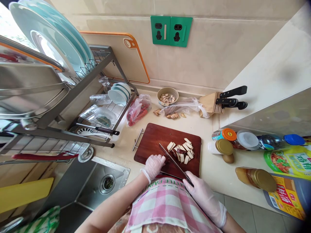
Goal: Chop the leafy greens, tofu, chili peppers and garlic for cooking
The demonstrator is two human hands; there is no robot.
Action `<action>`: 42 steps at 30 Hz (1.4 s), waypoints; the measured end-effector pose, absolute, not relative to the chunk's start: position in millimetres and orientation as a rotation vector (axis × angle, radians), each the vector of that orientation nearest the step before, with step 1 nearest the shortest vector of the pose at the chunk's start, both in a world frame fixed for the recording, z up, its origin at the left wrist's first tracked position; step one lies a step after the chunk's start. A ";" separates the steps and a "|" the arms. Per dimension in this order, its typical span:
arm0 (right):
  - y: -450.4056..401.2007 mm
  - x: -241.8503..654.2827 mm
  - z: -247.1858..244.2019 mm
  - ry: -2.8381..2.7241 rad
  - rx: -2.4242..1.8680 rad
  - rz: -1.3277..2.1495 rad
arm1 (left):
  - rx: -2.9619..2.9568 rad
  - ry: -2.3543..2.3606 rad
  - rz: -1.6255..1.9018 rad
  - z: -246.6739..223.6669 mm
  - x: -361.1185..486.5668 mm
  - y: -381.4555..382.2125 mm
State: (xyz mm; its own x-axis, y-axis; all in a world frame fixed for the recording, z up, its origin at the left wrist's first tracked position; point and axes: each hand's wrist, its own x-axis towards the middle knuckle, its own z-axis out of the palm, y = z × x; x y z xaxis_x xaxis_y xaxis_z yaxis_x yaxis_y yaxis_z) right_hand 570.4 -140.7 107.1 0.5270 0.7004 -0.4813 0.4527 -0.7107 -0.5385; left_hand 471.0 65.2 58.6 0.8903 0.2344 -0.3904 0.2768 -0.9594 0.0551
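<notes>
At the left of our view, a metal pan and pale blue plates, the plates standing on edge, fill the upper level of a grey dish rack beside a steel sink. Small dishes lean together on the level below, and behind them we see an orange-edged board propped against the wall. A clear bag with red contents lies just right of the rack.

At centre, our left hand, in a clear glove, has its fingers curled together on a dark piece, mostly hidden beneath them, at the near side of a brown cutting board. A knife slants across the board, its blade right beside those fingers. Beyond the board, a round bowl holds pale cloves near knobs of ginger, below green wall sockets. Pale slices, some edged in dark skin, lie scattered on the right half of the board, on the far side of the blade.

Our right hand, also gloved, is clamped around the knife's handle at the board's near edge. Farther right, black-handled knives stick out of a wooden block. At the far right we find a gold-lidded jar, a blue-capped bottle and a yellow-and-green packet.
</notes>
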 end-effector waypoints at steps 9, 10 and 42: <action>-145.2 568.2 116.7 -0.984 -2.462 1.112 | 2.929 0.415 -0.607 62.3 474.5 64.6; -139.9 567.2 113.4 -1.001 -2.485 1.108 | 2.927 0.424 -0.607 61.9 474.6 64.6; -134.4 571.0 106.3 -0.961 -2.359 1.065 | 2.954 0.416 -0.394 50.7 466.9 64.9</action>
State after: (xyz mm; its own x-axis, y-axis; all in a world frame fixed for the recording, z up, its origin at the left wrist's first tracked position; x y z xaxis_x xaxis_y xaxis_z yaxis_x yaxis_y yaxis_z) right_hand 571.0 -134.4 106.3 0.4798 0.7167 -0.5062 0.4302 -0.6949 -0.5762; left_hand 466.9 64.9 50.7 0.9277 0.2532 -0.2743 0.2877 -0.9532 0.0932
